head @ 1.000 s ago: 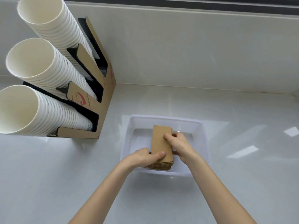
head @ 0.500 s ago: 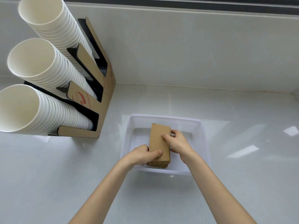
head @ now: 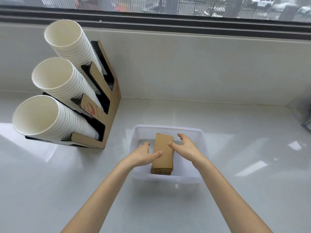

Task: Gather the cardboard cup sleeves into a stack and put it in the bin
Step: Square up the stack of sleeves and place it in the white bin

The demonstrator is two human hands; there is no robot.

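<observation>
Stack of sleeves: the cardboard cup sleeves (head: 162, 153) are seen gathered into one squared brown pile, lying flat inside the bin, roughly in its middle, with the long side running away from the camera.
Bin: the translucent white bin (head: 201, 179) is set on the pale worktop (head: 244, 190), just to the right of the cup holder; nothing but the pile can be made out in it.
Left hand: the left hand (head: 143, 155) is held with the fingers spread, not clamped; the thumb is laid on or just over the top sleeve, and contact cannot be told for certain.
Right hand: the right hand (head: 184, 147) is held apart and curled above the right edge of the pile, fingers loose, with nothing gripped.
Loose sleeves: none are seen on the worktop within the frame.
Done so far: gathering is judged finished, and the pile appears to have been delivered into the bin.
Left to do: little is judged to remain beyond the hands being drawn clear; a last squaring of the pile may be wanted, since its near edges look slightly stepped.
Risk: the top sleeves could be dragged askew if the left thumb is pulled back while resting on them.
Surroundings: three rows of white paper cups (head: 50, 118) are kept in a cardboard cup holder (head: 107, 125) at the left, well apart from the hands and untouched.
</observation>
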